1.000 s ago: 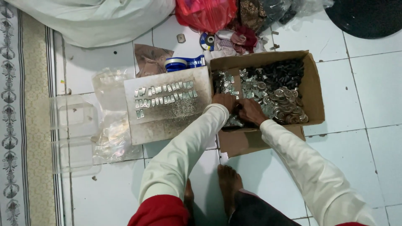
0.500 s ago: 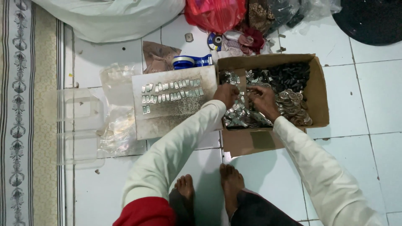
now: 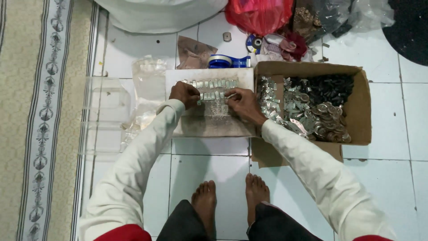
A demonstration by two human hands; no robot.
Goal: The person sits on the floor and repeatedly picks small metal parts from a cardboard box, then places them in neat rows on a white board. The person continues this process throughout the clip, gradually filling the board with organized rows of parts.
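Observation:
A flat grey board [image 3: 209, 122] lies on the tiled floor with two rows of small silver metal pieces [image 3: 213, 84] across its top. My left hand [image 3: 184, 94] rests on the left end of the lower row, fingers curled on the pieces. On the right end of that row sits my right hand [image 3: 241, 103], pinching a small silver piece between its fingertips. To the right stands an open cardboard box [image 3: 361, 105] filled with silver metal pieces, round rings and dark parts.
A blue tape dispenser [image 3: 226, 61] lies behind the board. Clear plastic bags [image 3: 147, 85] and a clear plastic box [image 3: 107, 114] sit to the left. A red bag [image 3: 258, 15], a white sack and clutter line the back. A patterned rug [image 3: 35, 111] runs along the left. My bare feet [image 3: 229, 198] are below.
Both hands have left the cardboard box and moved left onto the grey board, where they now rest on the rows of silver pieces. The view shifted too.

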